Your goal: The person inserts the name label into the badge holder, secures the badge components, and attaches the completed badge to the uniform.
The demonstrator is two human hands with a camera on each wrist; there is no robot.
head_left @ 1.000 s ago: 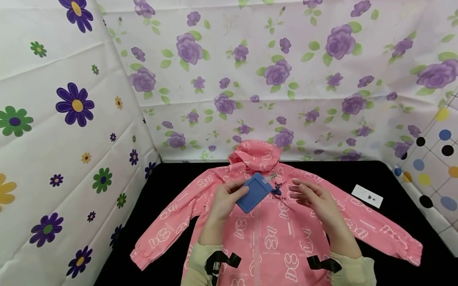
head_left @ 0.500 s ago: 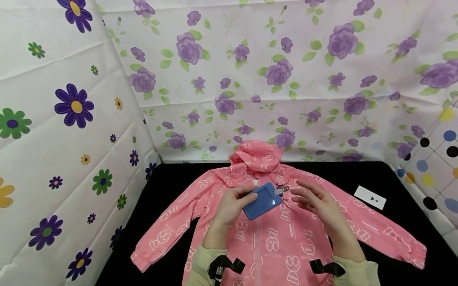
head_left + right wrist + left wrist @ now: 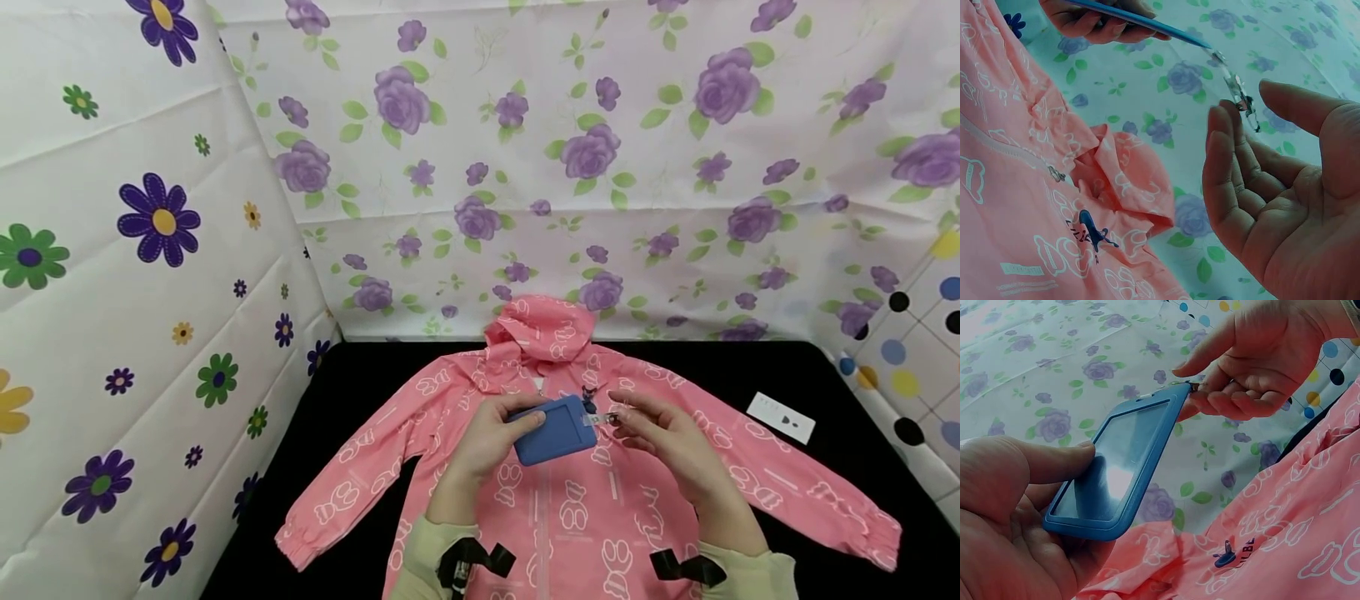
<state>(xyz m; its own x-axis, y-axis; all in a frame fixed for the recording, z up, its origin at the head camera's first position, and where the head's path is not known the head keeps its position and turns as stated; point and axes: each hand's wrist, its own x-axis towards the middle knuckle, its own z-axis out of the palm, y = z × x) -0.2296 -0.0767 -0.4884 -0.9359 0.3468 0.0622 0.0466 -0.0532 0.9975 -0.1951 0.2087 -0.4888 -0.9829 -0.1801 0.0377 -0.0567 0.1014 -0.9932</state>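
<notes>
Badge holder [image 3: 555,429], blue, flat, with a clear window [image 3: 1119,465] in a raised frame; held up over the chest of a pink jacket, between two hands. Left hand [image 3: 487,433]: grips the holder at the end away from its clip, thumb laid on the front face, fingers behind. Clip [image 3: 1241,94], metal, small, on a short clear strap [image 3: 1217,57] at the opposite end of the holder, pointing toward the right hand [image 3: 1291,187]. Right hand: fingers loosely bent, thumb standing apart from them and from the clip; clip lies just beside the fingertips, contact cannot be told. Pink jacket [image 3: 555,533], white outline bear print, laid front up, both sleeves spread outward, gathered cuffs, hood [image 3: 543,325] at the far end near the back cloth; zip down the front, with metal zip pull [image 3: 1057,173]. Ornament [image 3: 1088,228], dark blue, on the chest beside partly legible dark lettering. Table surface [image 3: 360,367], black, beneath the jacket. Card [image 3: 781,417], white, with small dark marks, lying beyond the jacket's sleeve on the right side. Back cloth [image 3: 442,158], white, purple roses with green leaves. Left cloth [image 3: 75,325], white, multicoloured daisies. Right cloth [image 3: 926,333], white, coloured dots joined by thin lines. Pale cuffs [image 3: 431,554] on both forearms of the person, each with a black strap.
</notes>
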